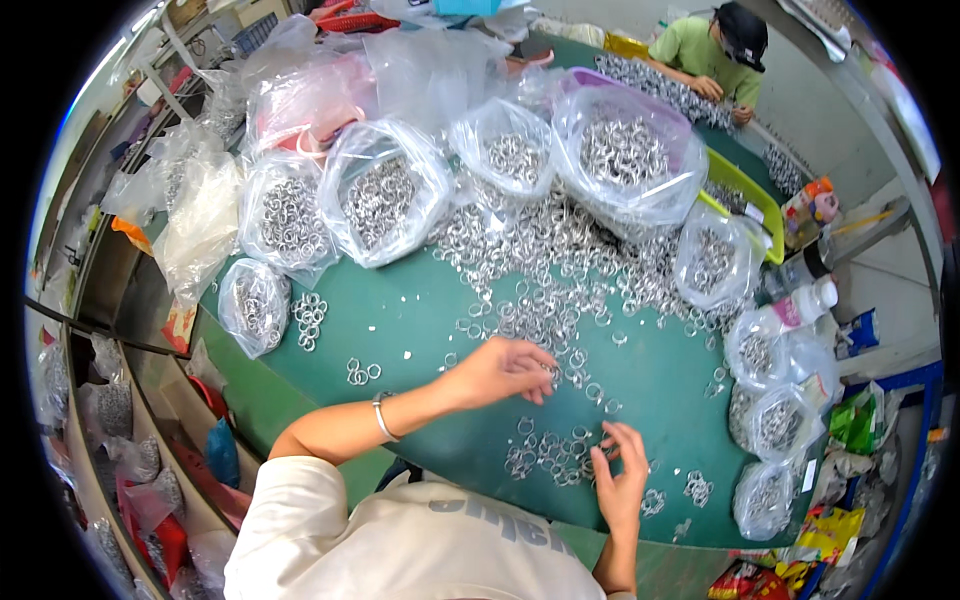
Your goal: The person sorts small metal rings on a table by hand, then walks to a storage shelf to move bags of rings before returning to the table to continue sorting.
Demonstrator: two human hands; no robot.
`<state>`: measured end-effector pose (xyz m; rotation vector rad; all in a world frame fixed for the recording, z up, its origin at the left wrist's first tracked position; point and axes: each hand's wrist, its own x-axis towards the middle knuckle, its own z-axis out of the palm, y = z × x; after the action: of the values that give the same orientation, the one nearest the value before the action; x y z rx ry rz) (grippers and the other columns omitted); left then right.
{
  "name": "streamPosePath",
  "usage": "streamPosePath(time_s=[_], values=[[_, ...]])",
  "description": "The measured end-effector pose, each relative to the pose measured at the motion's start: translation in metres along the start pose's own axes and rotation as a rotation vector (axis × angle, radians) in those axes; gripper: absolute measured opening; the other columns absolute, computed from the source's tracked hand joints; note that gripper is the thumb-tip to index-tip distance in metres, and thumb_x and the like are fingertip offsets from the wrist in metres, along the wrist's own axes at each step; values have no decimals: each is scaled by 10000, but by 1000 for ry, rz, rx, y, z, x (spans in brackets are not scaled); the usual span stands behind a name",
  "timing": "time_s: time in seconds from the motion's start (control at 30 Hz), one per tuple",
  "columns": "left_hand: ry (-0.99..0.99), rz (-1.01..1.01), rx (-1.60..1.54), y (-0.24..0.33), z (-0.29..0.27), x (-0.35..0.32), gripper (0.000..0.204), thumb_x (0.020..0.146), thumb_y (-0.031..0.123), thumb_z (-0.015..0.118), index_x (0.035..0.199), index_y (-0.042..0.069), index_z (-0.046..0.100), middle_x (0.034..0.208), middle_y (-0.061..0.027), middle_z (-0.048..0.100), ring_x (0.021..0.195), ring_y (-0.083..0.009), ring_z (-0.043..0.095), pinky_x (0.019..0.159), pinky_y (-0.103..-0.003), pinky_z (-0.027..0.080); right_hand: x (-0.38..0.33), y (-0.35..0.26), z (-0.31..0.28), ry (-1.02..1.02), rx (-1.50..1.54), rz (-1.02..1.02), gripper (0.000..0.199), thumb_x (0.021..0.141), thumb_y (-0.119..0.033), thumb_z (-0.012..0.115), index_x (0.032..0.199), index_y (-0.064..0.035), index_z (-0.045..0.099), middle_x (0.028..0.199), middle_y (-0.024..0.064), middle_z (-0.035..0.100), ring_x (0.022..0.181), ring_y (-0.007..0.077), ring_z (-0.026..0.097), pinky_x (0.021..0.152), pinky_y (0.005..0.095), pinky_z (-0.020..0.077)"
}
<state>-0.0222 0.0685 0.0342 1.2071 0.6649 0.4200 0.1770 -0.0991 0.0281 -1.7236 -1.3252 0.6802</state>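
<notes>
My left hand (503, 372) is over the middle of the green table (430, 310), its fingers curled together at the near edge of a big heap of silver metal rings (560, 245). Whatever lies between those fingertips is too blurred to make out. Closer to me, my right hand (622, 478) rests beside a smaller cluster of rings (560, 455), thumb and fingers apart with nothing clearly held. Two small groups of rings (698, 488) lie just right of that hand. A few loose rings (363, 372) sit left of my left forearm.
Clear plastic bags of rings (380, 200) line the far side, with more bags (775, 425) down the right edge. A lime-green tray (745, 190) and a bottle (805, 303) stand at the back right. Across the table, a co-worker (705, 60) handles another heap.
</notes>
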Motion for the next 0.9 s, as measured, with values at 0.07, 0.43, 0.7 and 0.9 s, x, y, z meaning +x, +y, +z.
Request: streamPosePath(time_s=[0.07,0.43,0.7,0.9], values=[[86,76,12,14,-16,2,290,911,104,594,1144,-67,562,884,-117,672,765,-138,644,682,-252,530,-1,3,0,-10,-14,-6,337,770,25,665,1101,-12,619,1082,125,581,796,176,575,693,278,472],[102,115,-367,35,-13,17,282,941,148,563,1159,-26,603,874,-73,651,784,-115,597,708,-242,490,-7,11,7,58,23,16,207,818,28,611,1020,9,647,980,121,624,744,152,582,654,265,465],[119,166,-336,34,-13,12,269,935,107,563,1171,-15,601,877,-68,651,778,-112,595,715,-250,491,-3,8,10,73,31,-3,173,827,28,604,993,17,651,921,115,632,729,162,593,651,266,475],[142,245,-254,33,-14,3,287,902,75,602,1176,-8,585,894,-79,659,784,-119,613,738,-260,509,-5,9,14,58,0,-12,156,817,41,589,957,21,655,890,115,634,748,183,605,648,277,477]])
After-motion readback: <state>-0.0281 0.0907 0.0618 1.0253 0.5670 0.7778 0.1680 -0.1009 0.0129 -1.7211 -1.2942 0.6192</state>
